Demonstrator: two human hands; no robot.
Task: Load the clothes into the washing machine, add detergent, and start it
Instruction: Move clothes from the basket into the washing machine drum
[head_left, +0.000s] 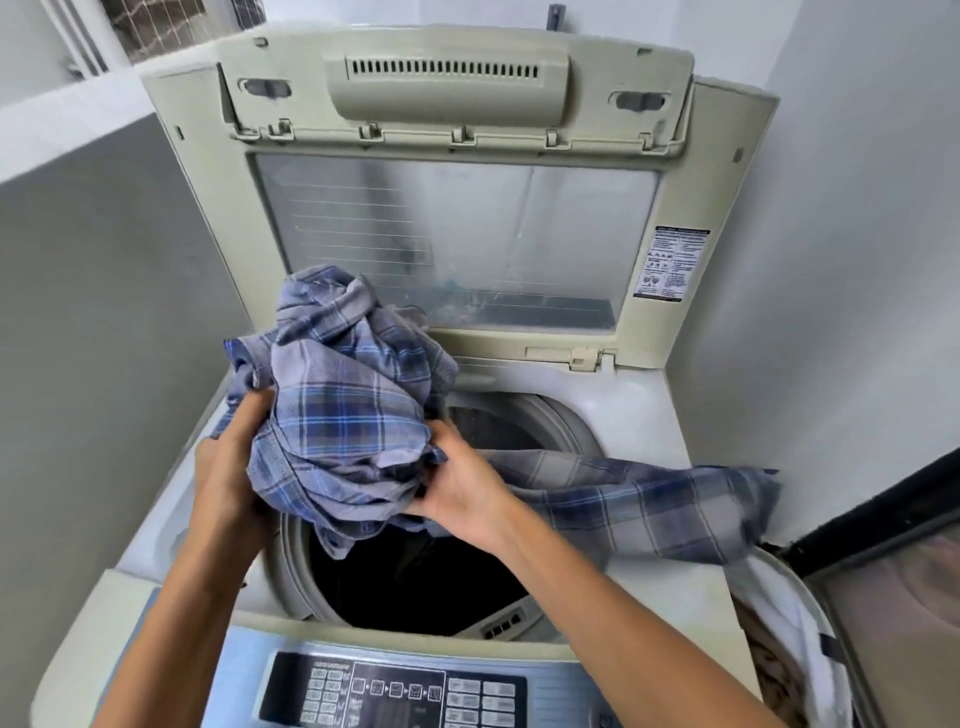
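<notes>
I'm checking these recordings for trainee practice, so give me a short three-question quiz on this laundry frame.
1. True or false: the washing machine's lid stands open.
2. What grips the plaid shirt? A) left hand only B) right hand only C) both hands
3. Fill in: the shirt's loose end trails to the person's ____.
Key: 1 true. 2 C: the left hand and the right hand both grip it, above the drum opening. 3 right.
</notes>
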